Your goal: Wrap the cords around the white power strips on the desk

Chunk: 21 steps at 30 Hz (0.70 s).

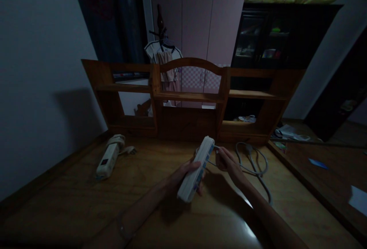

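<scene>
My left hand is wrapped round a white power strip, which it holds tilted above the wooden desk. Blue marks run along the strip's right side. To the right of the strip's far end, my right hand is closed on the grey power cord, its fingertips close to the strip. More of the cord lies looped on the desk beyond my right hand, with a plug near the shelf. Part of the cord behind the strip is hidden.
A second white power strip, its cord bundled at one end, lies on the desk at the left. A wooden shelf unit stands along the desk's back. Papers lie on a surface to the right.
</scene>
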{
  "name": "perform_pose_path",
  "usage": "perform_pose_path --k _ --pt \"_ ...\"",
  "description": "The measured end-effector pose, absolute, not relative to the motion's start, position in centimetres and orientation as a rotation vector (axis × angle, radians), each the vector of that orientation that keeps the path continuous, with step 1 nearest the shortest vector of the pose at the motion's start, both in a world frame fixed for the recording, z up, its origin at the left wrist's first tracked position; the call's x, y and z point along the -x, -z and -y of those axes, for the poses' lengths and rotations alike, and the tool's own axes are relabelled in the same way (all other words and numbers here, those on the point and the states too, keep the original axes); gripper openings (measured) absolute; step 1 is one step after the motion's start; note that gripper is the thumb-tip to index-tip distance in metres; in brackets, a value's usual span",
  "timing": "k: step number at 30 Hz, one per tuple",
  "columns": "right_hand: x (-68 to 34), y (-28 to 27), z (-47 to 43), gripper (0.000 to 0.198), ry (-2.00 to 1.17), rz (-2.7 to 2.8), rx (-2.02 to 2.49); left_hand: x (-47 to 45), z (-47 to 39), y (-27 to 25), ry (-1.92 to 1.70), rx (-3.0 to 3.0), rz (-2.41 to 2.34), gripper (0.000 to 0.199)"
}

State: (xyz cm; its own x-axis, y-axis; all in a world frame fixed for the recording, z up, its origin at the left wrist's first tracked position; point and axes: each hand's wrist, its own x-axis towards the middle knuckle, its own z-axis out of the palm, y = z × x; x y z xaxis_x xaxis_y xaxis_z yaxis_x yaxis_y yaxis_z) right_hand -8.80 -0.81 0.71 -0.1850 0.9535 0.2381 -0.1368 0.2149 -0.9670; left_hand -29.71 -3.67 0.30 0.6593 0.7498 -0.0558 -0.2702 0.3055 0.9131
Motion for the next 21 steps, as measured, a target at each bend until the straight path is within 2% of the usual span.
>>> perform_pose_path --k 6,12,17,21 --pt "8.1 -1.1 0.7 0.027 -1.382 1.242 0.866 30.2 4.3 -0.6 -0.353 -1.052 -0.387 0.048" --pt "7.5 -0.3 0.0 0.030 -1.530 1.158 0.787 29.5 3.1 0.8 -0.348 -0.888 -0.345 0.061" --pt "7.5 -0.3 0.2 0.027 -1.515 1.251 0.767 29.2 2.7 0.9 -0.286 -0.773 -0.345 0.065" --pt "7.4 -0.4 0.4 0.033 -1.490 1.364 0.778 29.5 3.3 0.6 -0.267 -0.797 -0.274 0.067"
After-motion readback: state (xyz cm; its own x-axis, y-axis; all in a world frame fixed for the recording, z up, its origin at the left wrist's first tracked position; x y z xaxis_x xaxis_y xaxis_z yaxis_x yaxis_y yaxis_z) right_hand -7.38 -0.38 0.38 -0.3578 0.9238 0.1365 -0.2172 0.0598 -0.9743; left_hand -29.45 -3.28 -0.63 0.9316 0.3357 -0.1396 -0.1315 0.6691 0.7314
